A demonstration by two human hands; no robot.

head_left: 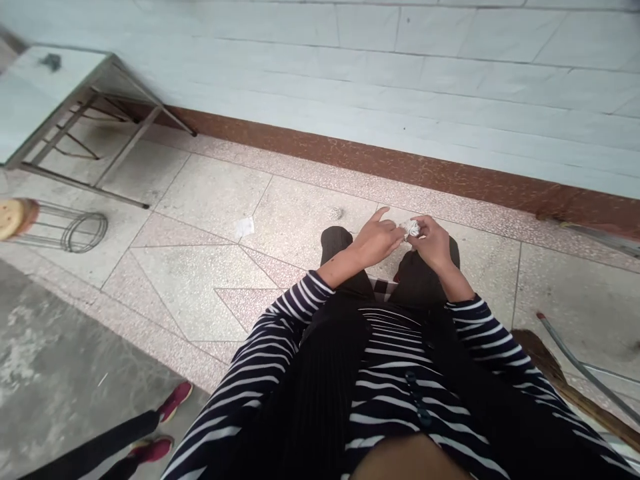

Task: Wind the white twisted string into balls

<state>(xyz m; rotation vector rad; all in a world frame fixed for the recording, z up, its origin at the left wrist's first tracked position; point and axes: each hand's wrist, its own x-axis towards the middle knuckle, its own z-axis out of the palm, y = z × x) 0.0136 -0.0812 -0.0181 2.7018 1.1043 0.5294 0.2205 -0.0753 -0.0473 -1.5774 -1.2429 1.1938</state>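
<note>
Locate the white bundle [412, 229] between both hands, raised off the floor [210, 180] and, in this view, between the dark-clad knees [336, 240]. Note the right hand [434, 243], with thumb and forefinger clamped on the right side of the bundle. Note the left hand [375, 237] at the opposite side, with forefinger extended apart and remaining fingers bent close against the bundle; cannot tell a firm pinch from a light touch here. Judge the step in hand as close finger work on the bundle, apparently with the right hand as support and the left as working side. For the next move, allow for a steady right pinch, fine left-finger control and light pressure, given the crumpled, stringy look. Next outward, observe a similar small bundle [335, 213] on the floor near the left knee, and a white sheet [245, 227] farther left, well apart from the hands. Beyond these, observe the stool [20, 219] and table [75, 73] at far left, the tiled wall [450, 87] ahead, and another person's red shoes [175, 402] at lower left
</note>
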